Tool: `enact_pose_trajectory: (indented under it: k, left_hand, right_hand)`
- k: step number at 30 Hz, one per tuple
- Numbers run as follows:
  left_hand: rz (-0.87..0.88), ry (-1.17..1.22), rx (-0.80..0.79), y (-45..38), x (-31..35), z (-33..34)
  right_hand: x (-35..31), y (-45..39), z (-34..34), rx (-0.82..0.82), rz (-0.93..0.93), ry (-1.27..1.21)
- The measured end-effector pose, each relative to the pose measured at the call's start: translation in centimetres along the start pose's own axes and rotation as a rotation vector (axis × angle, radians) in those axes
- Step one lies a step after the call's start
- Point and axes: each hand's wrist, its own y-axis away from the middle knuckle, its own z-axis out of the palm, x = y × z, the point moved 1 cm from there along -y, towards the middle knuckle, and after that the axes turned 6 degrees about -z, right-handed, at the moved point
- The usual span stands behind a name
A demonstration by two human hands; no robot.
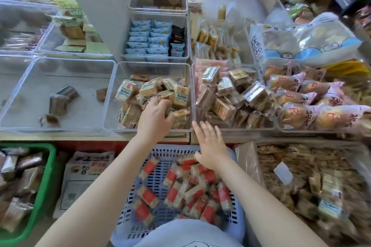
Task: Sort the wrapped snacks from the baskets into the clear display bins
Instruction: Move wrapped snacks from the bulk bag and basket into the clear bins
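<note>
Crinkly plastic is wrapping every snack here, so the packs are likely sitting light, slick and a little crushable; taking one by its short ends or flat faces looks safest. Red-banded packs (pixel 172 190) are lying loose in the lilac basket (pixel 237 224) at 6 o'clock. The left hand (pixel 155 115) is reaching into the middle clear bin (pixel 112 96) at 12 o'clock, fingers curling over the pale packs (pixel 181 96) there; whether it is gripping one, I cannot tell. The right hand (pixel 210 144) is hovering flat and released over the basket's far rim, holding nothing. The thin bin walls are standing close together, so lifting straight up looks wise. The bin at 10 o'clock (pixel 26 86) is offering the most open floor.
</note>
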Motion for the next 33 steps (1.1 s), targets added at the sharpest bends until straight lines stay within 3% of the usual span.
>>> enact_pose_trajectory:
  k: [7, 12, 14, 21, 26, 33]
  left_hand:
    - [0.111, -0.143, -0.475, 6.5, 6.0, 6.6]
    - [0.224, -0.314, -0.691, 9.8, 10.2, 12.1]
    - [0.285, -0.374, -0.717, 10.8, 13.0, 14.0]
    - [0.339, -0.319, -0.757, 13.6, 20.7, 19.4]
    - [0.317, -0.326, -0.812, 15.2, 24.1, 21.7]
    - [0.282, -0.295, -0.809, 15.8, 23.9, 21.4]
  right_hand:
    - [1.6, 6.7, 0.7, 0.233, 0.117, -0.38]
    - [8.0, 15.1, 4.3, 0.363, 0.441, -0.374]
    - [11.7, 18.6, 5.3, 0.409, 0.611, -0.338]
    - [22.6, 28.1, 8.4, 0.305, 1.092, -0.305]
    - [25.0, 29.6, 10.9, 0.25, 1.081, -0.357]
    - [24.5, 29.4, 10.9, 0.396, 1.125, -0.571]
